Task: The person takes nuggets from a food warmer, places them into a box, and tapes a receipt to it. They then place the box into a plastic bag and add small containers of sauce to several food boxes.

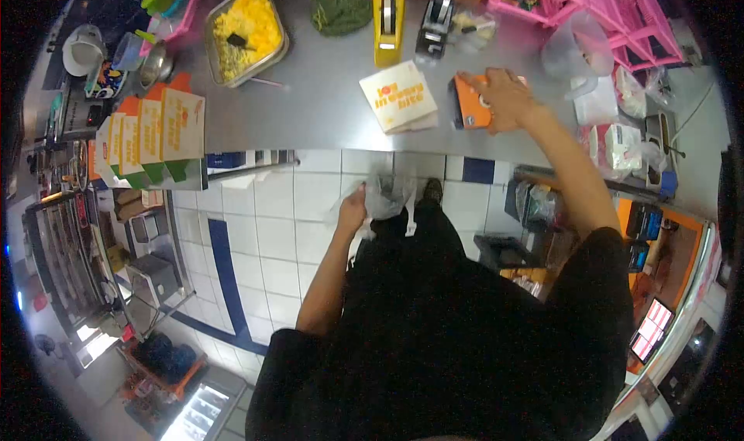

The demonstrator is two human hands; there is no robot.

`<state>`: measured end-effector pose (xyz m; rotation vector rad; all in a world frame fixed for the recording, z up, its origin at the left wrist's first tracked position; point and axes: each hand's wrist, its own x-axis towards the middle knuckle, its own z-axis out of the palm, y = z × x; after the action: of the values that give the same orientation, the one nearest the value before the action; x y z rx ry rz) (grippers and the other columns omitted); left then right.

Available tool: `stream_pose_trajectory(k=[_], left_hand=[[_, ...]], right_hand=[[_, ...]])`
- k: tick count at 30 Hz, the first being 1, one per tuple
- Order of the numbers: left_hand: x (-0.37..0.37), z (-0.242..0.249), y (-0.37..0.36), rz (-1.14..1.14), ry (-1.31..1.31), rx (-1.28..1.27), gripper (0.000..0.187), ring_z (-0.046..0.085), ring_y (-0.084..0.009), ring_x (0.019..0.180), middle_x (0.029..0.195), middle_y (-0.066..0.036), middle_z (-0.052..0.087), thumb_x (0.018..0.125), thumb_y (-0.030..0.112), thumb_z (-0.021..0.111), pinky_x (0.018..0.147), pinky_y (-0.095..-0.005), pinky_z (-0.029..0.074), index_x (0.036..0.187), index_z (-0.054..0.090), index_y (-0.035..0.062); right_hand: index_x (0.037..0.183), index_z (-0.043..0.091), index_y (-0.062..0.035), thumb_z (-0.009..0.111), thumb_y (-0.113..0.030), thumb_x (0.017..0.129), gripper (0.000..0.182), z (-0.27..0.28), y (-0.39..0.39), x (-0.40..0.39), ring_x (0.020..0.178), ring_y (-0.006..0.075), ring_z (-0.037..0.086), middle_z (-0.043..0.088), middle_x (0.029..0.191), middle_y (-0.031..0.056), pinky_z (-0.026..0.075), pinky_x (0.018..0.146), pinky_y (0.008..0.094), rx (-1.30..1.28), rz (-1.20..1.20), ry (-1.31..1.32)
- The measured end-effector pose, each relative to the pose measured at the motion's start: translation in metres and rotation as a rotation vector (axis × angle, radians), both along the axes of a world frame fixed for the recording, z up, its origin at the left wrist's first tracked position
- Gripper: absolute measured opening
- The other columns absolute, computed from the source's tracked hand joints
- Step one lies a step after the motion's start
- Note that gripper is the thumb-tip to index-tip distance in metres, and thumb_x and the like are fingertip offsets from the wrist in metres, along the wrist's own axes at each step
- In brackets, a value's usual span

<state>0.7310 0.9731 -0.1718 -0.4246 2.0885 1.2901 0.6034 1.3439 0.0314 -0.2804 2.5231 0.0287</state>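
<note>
My right hand (508, 101) reaches over the steel counter and grips a small orange box (471, 104) with dark sides, its fingers spread over the top. Beside it lie white cards or flat boxes with orange lettering (397, 96), stacked slightly askew. Below the counter edge, my left hand (353, 211) is closed on a clear plastic bag (390, 193), which hangs in front of my legs.
At the counter's back are a yellow tape dispenser (387, 30), a black dispenser (435, 26) and a dark green cloth-like bundle (341, 11). A tub of yellow food (248, 34) and folded cartons (155, 139) stand left; pink baskets (620, 15) and a clear pitcher (573, 46) right.
</note>
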Motion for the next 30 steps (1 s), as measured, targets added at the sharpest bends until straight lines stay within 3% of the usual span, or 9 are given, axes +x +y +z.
stream_pose_trajectory(k=[4, 9, 14, 16, 19, 20, 23, 27, 30], left_hand=[[-0.002, -0.093, 0.008, -0.286, 0.290, -0.002, 0.055, 0.063, -0.0327, 0.071, 0.076, -0.023, 0.063, 0.100, 0.045, 0.043, 0.067, -0.0409, 0.048, 0.107, 0.066, -0.0041], [-0.020, 0.039, 0.064, -0.277, -0.108, 0.103, 0.049, 0.063, -0.0432, 0.091, 0.089, -0.029, 0.064, 0.102, 0.042, 0.039, 0.083, -0.0450, 0.047, 0.112, 0.065, 0.0027], [-0.014, 0.119, 0.079, -0.792, 0.384, 0.067, 0.041, 0.066, -0.0406, 0.073, 0.087, -0.020, 0.068, 0.103, 0.037, 0.038, 0.069, -0.0475, 0.053, 0.132, 0.056, 0.0148], [-0.008, 0.111, 0.080, -0.995, 0.561, 0.035, 0.043, 0.064, -0.0350, 0.067, 0.078, -0.017, 0.064, 0.103, 0.037, 0.038, 0.063, -0.0434, 0.052, 0.138, 0.050, 0.0169], [0.000, 0.123, 0.089, -1.245, 0.760, 0.081, 0.046, 0.062, -0.0288, 0.059, 0.067, -0.011, 0.061, 0.101, 0.036, 0.043, 0.055, -0.0393, 0.051, 0.144, 0.044, 0.0194], [0.005, 0.133, 0.091, -1.310, 0.765, 0.167, 0.047, 0.062, -0.0282, 0.057, 0.066, -0.009, 0.060, 0.099, 0.034, 0.049, 0.052, -0.0392, 0.050, 0.144, 0.044, 0.0198], [0.008, 0.178, 0.092, -1.292, 0.923, 0.362, 0.054, 0.060, -0.0265, 0.053, 0.065, -0.005, 0.060, 0.093, 0.031, 0.060, 0.047, -0.0390, 0.049, 0.144, 0.044, 0.0204], [0.026, 0.137, 0.084, -1.109, 0.874, 0.326, 0.065, 0.064, -0.0266, 0.057, 0.067, -0.007, 0.062, 0.088, 0.026, 0.066, 0.049, -0.0378, 0.051, 0.146, 0.039, 0.0177], [0.032, 0.148, 0.082, -1.093, 1.102, 0.595, 0.069, 0.066, -0.0291, 0.062, 0.072, -0.011, 0.066, 0.091, 0.027, 0.063, 0.055, -0.0382, 0.053, 0.149, 0.030, 0.0099]], right_hand=[[0.153, 0.022, -0.0223, 0.079, -0.033, 0.059, 0.111, -0.034, 0.018, 0.055, 0.125, 0.0443, 0.043, 0.046, 0.129, 0.0264, 0.040, 0.102, 0.0483, -0.092, -0.195, 0.115], [0.156, 0.012, -0.0144, 0.072, -0.040, 0.079, 0.101, -0.069, 0.002, 0.167, 0.126, 0.0301, 0.048, 0.039, 0.147, 0.0192, 0.045, 0.096, 0.0394, -0.882, -0.484, -0.181], [0.154, 0.015, -0.0061, 0.065, -0.044, 0.086, 0.093, -0.099, -0.057, 0.191, 0.119, 0.0249, 0.050, 0.046, 0.141, 0.0129, 0.046, 0.091, 0.0322, -1.102, -0.637, -0.452], [0.150, 0.027, -0.0055, 0.060, -0.051, 0.086, 0.085, -0.078, -0.063, 0.182, 0.105, 0.0208, 0.055, 0.057, 0.122, 0.0083, 0.047, 0.079, 0.0284, -1.109, -1.055, -0.774], [0.137, 0.045, -0.0091, 0.058, -0.054, 0.086, 0.069, -0.122, -0.068, 0.205, 0.088, 0.0142, 0.056, 0.060, 0.101, 0.0032, 0.046, 0.066, 0.0270, -1.359, -1.477, -0.723], [0.138, 0.041, -0.0117, 0.053, -0.063, 0.086, 0.074, -0.156, -0.067, 0.220, 0.100, 0.0286, 0.061, 0.058, 0.119, 0.0154, 0.054, 0.070, 0.0420, -1.403, -1.485, -0.650], [0.132, 0.046, -0.0125, 0.050, -0.067, 0.086, 0.071, -0.104, -0.083, 0.220, 0.098, 0.0305, 0.062, 0.059, 0.117, 0.0168, 0.054, 0.073, 0.0455, -1.490, -1.739, -0.094], [0.135, 0.047, -0.0103, 0.041, -0.070, 0.089, 0.076, -0.128, -0.060, 0.255, 0.106, 0.0353, 0.060, 0.059, 0.122, 0.0201, 0.050, 0.087, 0.0541, -2.408, -1.758, -0.055], [0.146, 0.033, -0.0117, 0.041, -0.075, 0.086, 0.088, -0.062, -0.074, 0.228, 0.121, 0.0353, 0.052, 0.048, 0.137, 0.0206, 0.043, 0.097, 0.0570, -1.995, -2.242, 0.469]])
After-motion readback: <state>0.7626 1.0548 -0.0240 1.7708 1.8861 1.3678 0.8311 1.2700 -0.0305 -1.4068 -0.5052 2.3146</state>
